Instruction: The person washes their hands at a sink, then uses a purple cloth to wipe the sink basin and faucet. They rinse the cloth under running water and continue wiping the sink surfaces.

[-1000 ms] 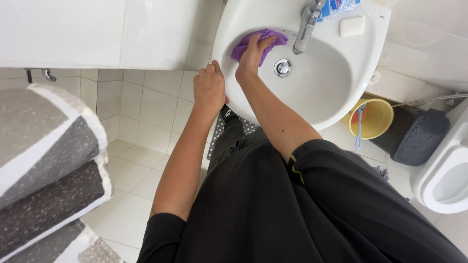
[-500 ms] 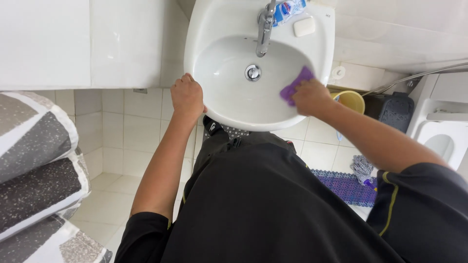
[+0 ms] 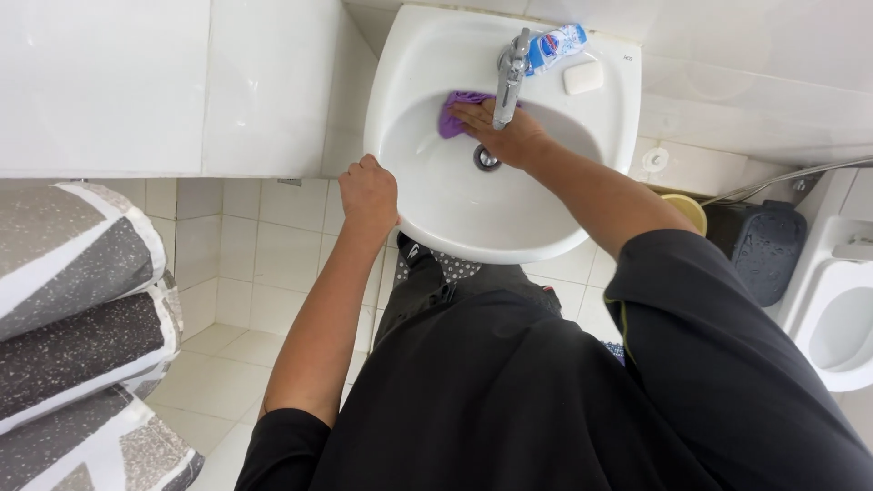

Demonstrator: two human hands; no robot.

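The right hand (image 3: 505, 136) presses flat on a purple cloth (image 3: 455, 111) against the back wall of the white sink (image 3: 436, 195), under the metal tap (image 3: 509, 73); its grip is open. The left hand (image 3: 368, 193) has its grip closed over the sink's front-left rim. White tiles cover wall and floor. Behind the tap lie a white soap bar (image 3: 582, 77) and a blue-and-white bottle (image 3: 556, 45). Half a second ago the cloth was at the basin's right side.

Purple cloth (image 3: 455, 115) mostly under hand (image 3: 506, 133)
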